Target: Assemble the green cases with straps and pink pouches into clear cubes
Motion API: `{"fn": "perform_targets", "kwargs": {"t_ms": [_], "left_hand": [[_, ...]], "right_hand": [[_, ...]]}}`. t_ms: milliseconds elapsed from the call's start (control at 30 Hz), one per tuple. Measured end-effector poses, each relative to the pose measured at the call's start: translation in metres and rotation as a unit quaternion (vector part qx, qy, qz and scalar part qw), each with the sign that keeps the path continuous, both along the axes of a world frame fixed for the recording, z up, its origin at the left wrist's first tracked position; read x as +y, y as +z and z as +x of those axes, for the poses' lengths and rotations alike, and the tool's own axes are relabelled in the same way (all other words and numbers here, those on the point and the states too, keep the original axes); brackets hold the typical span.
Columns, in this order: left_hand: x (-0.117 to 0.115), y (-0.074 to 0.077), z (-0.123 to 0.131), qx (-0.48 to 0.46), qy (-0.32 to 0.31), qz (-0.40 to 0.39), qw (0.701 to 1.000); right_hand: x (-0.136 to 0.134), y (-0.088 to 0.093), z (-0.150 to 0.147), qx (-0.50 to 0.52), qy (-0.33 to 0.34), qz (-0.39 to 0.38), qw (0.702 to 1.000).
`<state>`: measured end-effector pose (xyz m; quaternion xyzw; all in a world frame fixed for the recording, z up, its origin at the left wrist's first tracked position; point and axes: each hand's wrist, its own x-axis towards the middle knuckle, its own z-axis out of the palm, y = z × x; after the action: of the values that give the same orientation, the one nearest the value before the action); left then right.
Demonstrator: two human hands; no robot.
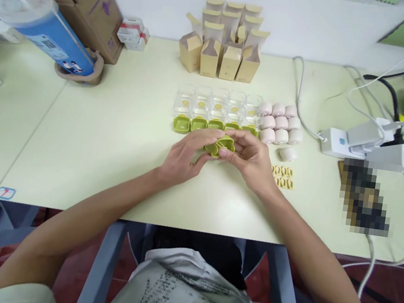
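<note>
My left hand (182,156) and my right hand (249,159) meet at the middle of the table, both closed round one small green case (219,145) held just above the tabletop. Right behind it lies a row of green case bases (198,125), and behind those a row of clear plastic lids (218,104). A cluster of pale pink rounded pieces (281,123) sits to the right of the rows, with one more pink piece (287,154) apart. Small yellow bits (284,177) lie beside my right wrist.
Open tan cartons (222,44) stand at the back centre. A blue-labelled cup (48,32) and brown boxes (91,0) are at the back left. White power adapters (368,142) and cables (390,93) crowd the right side, beside a blurred dark object (364,197).
</note>
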<state>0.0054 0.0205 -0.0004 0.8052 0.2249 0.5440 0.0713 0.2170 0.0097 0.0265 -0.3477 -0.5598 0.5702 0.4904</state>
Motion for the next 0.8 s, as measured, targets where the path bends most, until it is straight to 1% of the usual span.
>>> {"fn": "perform_targets", "kwargs": {"t_ms": [100,200,333,500,600,733,800], "left_hand": [[0.000,0.001,0.001,0.003,-0.013,0.018,1.000],[-0.002,0.002,0.003,0.022,-0.016,0.040,0.999],[-0.003,0.002,0.005,0.044,-0.015,0.054,0.997],[0.002,0.007,0.002,0.047,0.026,0.066,0.996],[0.007,0.008,0.001,0.051,0.032,0.083,0.995],[0.008,0.005,0.000,0.056,0.048,0.085,0.994],[0.005,0.002,0.000,0.088,0.070,0.063,0.992]], "right_hand": [[-0.001,-0.001,-0.002,0.015,-0.023,0.001,1.000],[-0.002,-0.004,-0.004,0.006,-0.046,0.004,0.999],[-0.003,-0.006,-0.005,-0.012,-0.053,0.024,0.998],[-0.003,-0.004,-0.004,-0.007,-0.063,0.034,0.997],[-0.001,-0.002,-0.001,-0.011,-0.062,0.050,0.997],[0.000,-0.004,0.004,-0.022,-0.068,0.066,0.995],[0.000,-0.005,0.006,-0.026,-0.077,0.061,0.995]]}}
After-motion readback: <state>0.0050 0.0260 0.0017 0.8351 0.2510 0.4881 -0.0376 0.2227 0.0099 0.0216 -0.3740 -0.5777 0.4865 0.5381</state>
